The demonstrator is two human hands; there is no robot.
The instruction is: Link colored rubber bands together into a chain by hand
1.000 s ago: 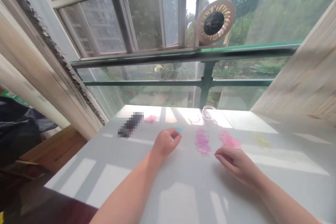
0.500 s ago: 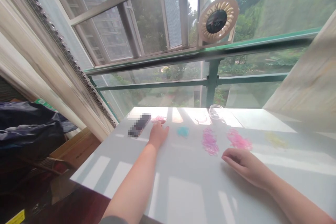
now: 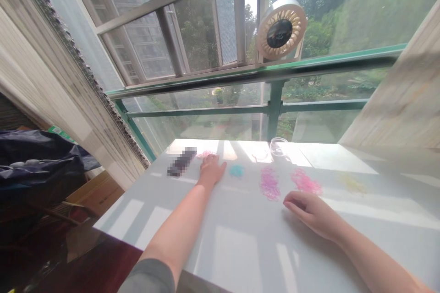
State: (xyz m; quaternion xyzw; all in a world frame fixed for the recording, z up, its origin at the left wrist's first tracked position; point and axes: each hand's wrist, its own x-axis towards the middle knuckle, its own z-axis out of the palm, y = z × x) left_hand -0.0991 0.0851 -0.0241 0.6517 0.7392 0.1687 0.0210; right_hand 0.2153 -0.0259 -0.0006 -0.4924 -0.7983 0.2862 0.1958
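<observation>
My left hand (image 3: 211, 169) reaches over the white table (image 3: 233, 224), its fingers at the near edge of a light pink pile of small loops (image 3: 205, 154) and its thumb spread to the right. Just right of it lies a small turquoise pile (image 3: 236, 170). My right hand (image 3: 305, 208) rests on its side with curled fingers, close in front of a bright pink pile (image 3: 306, 181); whether it holds anything is hidden. Between the hands sits a purple-pink pile (image 3: 270, 184). Farther right is a pale yellow pile (image 3: 353, 183).
A blurred-out dark phone-like object (image 3: 182, 162) lies left of my left hand. At the back edge stands a clear round container (image 3: 278, 147) beside a clear ring-shaped lid (image 3: 259, 154). A round fan (image 3: 280, 32) sits on the green window rail (image 3: 206, 81).
My left hand has shifted slightly right, and its fingers and thumb look more spread over the light pink pile. My right hand keeps its pose; the view has moved a little.
</observation>
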